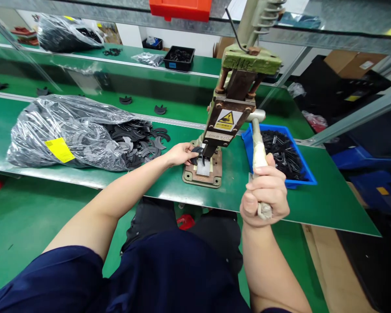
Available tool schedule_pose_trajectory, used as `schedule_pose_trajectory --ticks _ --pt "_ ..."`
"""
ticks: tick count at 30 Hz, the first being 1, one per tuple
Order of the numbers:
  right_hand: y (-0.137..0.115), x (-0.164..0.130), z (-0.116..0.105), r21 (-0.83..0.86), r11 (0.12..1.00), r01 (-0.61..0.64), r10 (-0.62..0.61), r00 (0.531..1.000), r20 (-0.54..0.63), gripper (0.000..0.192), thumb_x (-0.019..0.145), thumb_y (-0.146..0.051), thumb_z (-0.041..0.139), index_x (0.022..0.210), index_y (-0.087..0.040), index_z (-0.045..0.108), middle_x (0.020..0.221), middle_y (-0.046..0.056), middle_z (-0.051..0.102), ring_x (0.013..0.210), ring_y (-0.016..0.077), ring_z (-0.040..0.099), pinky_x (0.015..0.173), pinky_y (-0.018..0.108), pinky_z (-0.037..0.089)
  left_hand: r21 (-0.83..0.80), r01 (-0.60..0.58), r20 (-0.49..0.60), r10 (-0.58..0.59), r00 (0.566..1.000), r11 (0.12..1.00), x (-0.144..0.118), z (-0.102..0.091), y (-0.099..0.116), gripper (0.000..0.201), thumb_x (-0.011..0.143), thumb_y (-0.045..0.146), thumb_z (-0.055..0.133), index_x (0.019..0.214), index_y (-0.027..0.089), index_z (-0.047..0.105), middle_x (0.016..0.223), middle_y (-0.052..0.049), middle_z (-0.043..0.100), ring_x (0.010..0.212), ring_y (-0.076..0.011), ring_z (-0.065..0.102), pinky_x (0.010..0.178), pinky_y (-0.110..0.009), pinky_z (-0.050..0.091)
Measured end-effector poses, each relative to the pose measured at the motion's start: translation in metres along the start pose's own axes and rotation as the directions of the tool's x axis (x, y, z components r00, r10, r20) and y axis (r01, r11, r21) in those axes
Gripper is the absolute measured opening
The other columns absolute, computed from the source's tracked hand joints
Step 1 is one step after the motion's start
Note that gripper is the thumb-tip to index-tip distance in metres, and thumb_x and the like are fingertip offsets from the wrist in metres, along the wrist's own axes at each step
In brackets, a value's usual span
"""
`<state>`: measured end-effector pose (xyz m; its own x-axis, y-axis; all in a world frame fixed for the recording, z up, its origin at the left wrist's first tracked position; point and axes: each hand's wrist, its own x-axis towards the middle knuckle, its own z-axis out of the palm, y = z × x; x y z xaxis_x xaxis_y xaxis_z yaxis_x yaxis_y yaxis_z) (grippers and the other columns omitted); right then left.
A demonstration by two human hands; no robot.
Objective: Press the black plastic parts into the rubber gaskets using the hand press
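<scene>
Right grip [264, 195] above green bench [169, 182]

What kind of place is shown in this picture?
Most likely a small factory assembly line. A manual lever press stands on a green workbench, beside a plastic bag of black curved parts and a blue bin holding more parts.

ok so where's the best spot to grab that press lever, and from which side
Probably the lower free end of the lever, where the right hand is wrapped now. It slopes from the press toward the person, so come from the near side with a full fist.
</scene>
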<state>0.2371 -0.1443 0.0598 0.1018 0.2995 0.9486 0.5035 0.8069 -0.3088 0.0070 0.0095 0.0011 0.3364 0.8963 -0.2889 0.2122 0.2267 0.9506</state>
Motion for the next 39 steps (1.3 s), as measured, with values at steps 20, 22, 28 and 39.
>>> schedule_pose_trajectory --ticks 20,22,28,39 --pt "-0.004 0.009 0.005 0.022 1.000 -0.019 0.020 0.998 -0.053 0.028 0.086 -0.037 0.072 0.068 -0.025 0.054 0.069 -0.004 0.059 0.092 0.0206 0.070 0.116 0.067 0.055 0.034 0.315 0.116 -0.317 0.941 0.948 0.015 -0.008 0.009 0.039 0.082 0.037 0.093 0.084 0.017 0.060 0.067 -0.007 0.075 0.056 -0.0169 0.075 0.057 -0.021 0.060" --pt "-0.007 0.036 0.006 0.060 0.998 0.021 -0.017 0.998 -0.064 0.021 0.088 -0.040 0.073 0.078 -0.025 0.063 0.074 -0.004 0.063 0.092 0.0184 0.071 0.113 0.061 0.058 0.024 0.298 0.115 -0.299 0.947 0.954 0.015 -0.007 0.005 0.038 0.083 0.037 0.093 0.083 0.018 0.060 0.066 -0.007 0.075 0.057 -0.0171 0.076 0.057 -0.020 0.060" --pt "0.002 0.141 0.008 0.196 0.970 -0.145 0.140 0.989 0.041 0.062 0.092 -0.050 0.068 0.148 -0.026 0.057 0.138 0.003 0.063 0.127 0.0221 0.069 0.113 0.046 0.053 -0.082 0.214 0.096 -0.206 0.974 0.973 0.006 -0.003 -0.003 0.037 0.087 0.037 0.090 0.085 0.018 0.058 0.069 -0.005 0.075 0.058 -0.0142 0.075 0.053 -0.017 0.056" --pt "0.014 -0.064 0.031 0.119 0.783 -0.611 0.580 0.786 0.216 0.034 0.090 -0.038 0.077 0.120 -0.024 0.068 0.103 0.006 0.075 0.091 0.0159 0.073 0.086 0.035 0.064 -0.213 -0.012 0.174 0.050 0.983 0.977 -0.094 -0.008 0.014 0.050 0.078 0.050 0.094 0.084 0.017 0.058 0.071 -0.005 0.077 0.056 -0.0158 0.073 0.054 -0.024 0.060"
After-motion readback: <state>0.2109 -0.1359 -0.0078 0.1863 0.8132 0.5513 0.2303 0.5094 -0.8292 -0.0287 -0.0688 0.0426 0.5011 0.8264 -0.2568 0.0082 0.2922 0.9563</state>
